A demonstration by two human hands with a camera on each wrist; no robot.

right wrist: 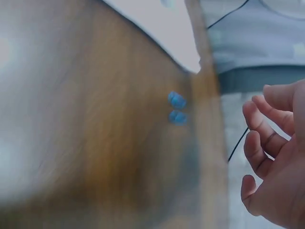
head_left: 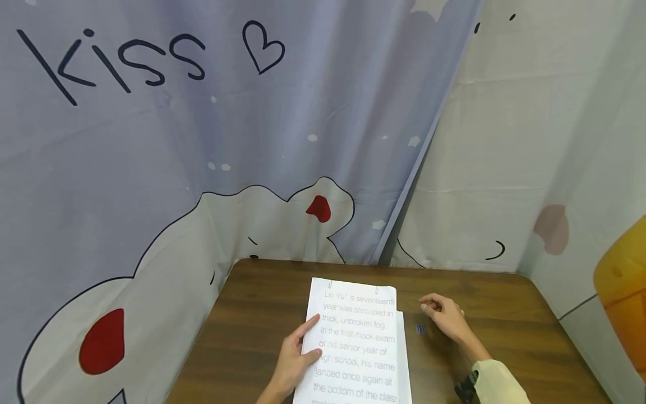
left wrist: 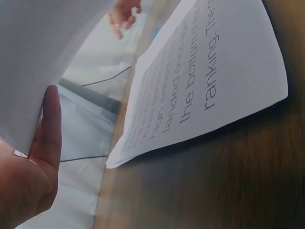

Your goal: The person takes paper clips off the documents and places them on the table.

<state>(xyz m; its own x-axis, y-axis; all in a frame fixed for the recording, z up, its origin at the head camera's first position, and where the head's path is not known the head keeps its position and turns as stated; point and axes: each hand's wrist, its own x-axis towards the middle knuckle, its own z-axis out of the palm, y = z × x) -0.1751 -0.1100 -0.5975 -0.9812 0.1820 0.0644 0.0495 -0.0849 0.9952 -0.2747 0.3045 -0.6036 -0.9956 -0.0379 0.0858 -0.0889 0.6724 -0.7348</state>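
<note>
My left hand [head_left: 294, 359] grips a printed sheaf of paper [head_left: 353, 342] by its left edge, the thumb lying over the front. Two paper clips [head_left: 376, 290] sit on the sheaf's top edge. In the left wrist view the held paper [left wrist: 43, 52] is lifted above another printed sheet [left wrist: 224, 71] that lies on the table. My right hand [head_left: 446, 317] hovers over the table right of the paper, fingers loosely curled with nothing in them. Close to it lie two small blue paper clips [right wrist: 177, 99], blurred in the right wrist view.
The brown wooden table [head_left: 242, 320] has its far edge against a blue-grey curtain [head_left: 323, 101] with printed drawings. Another pale curtain [head_left: 504, 140] hangs at the right. A dark band [head_left: 466, 387] is on my right wrist.
</note>
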